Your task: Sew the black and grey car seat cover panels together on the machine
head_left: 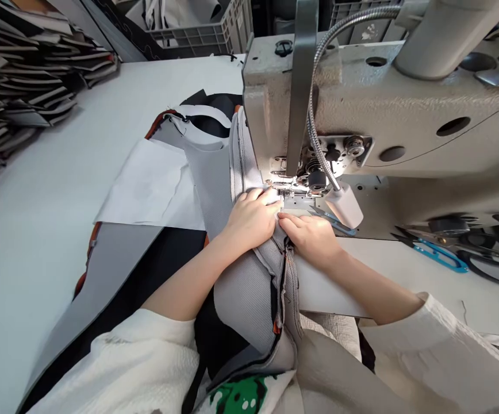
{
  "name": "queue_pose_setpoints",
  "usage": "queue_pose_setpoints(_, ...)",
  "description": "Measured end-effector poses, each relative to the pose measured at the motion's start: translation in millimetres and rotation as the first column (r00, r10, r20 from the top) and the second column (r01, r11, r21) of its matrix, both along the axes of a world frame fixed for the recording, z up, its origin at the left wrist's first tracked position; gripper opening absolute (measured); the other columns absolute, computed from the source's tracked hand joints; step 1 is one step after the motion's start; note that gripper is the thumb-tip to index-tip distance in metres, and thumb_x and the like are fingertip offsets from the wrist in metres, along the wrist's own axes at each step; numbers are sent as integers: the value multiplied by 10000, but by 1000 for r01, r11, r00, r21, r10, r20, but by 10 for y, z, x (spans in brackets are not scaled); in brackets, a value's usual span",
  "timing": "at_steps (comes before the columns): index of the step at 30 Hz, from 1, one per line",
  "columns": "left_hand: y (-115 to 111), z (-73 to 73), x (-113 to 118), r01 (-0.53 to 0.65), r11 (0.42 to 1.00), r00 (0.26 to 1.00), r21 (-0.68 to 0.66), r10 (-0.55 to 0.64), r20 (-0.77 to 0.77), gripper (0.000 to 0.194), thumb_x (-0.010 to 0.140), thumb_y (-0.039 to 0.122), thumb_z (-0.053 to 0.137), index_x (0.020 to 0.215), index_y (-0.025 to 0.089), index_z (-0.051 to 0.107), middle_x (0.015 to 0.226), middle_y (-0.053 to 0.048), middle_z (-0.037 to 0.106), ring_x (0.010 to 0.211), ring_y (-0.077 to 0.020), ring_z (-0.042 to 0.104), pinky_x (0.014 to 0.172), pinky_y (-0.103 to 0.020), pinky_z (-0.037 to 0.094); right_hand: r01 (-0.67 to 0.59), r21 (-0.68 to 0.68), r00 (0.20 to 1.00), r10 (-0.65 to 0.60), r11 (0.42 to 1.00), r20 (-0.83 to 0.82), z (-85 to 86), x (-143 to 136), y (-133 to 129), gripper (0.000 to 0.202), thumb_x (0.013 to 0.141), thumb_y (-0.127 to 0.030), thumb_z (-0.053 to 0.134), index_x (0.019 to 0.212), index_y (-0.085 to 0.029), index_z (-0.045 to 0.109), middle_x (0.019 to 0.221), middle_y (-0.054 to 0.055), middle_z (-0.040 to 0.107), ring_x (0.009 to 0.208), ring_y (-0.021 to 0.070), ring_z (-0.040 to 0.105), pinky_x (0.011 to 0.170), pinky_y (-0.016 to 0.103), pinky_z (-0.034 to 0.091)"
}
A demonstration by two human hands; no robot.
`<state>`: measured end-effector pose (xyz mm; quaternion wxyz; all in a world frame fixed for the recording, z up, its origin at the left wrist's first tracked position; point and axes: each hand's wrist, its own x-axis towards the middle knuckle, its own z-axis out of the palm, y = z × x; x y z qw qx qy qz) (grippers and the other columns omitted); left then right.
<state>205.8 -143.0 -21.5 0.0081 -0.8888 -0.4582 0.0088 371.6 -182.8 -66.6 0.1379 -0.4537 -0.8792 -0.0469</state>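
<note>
A grey and black fabric piece (241,287) with dark seams and orange edging runs from the lap up to the sewing machine (275,126). My left hand (253,218) presses on the fabric just in front of the lit needle area, its fingers bent over the seam. Close to its right, my right hand (310,236) pinches the fabric's edge between thumb and fingers. White paper-like sheets (150,184) lie on the fabric to the left of my hands. The needle tip is too small to make out.
Stacked grey and black pieces (29,75) fill the table's (25,213) back left. Blue snips (439,256) and black-handled scissors (486,267) lie at the right. Other snips (336,221) rest by the machine's lamp (344,207). Behind stands a grey crate (198,37).
</note>
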Motion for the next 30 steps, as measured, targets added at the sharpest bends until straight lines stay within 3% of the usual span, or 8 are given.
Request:
queue_pose_setpoints(11,39,-9,14,-22,1000,999,17,21,42,328,856,224,435,1103,239,650,1213,-41,589,1144,-250,456,911,-383,401,34,18,999,-34,999,-33,-51,-8,25,241,899,-91,405,975,-165,622,1185,62,641,760,137,602,640,248,400)
queue_pose_setpoints(22,-33,42,-52,26,998,1000,63,-25,-14,332,815,193,458,1099,200,629,1179,-116,537,979,-269,495,781,-381,399,-16,32,998,18,999,-60,-105,-33,-11,230,866,-78,420,981,-146,608,1197,83,635,827,153,633,693,255,448)
queue_pose_setpoints(30,1,28,-143,78,995,997,60,-79,7,310,804,193,463,1060,200,639,1136,-115,522,948,-268,492,760,-383,395,-19,25,1000,19,1000,-17,-92,-106,-32,202,856,-98,435,978,-135,592,1196,104,628,806,150,611,677,260,428)
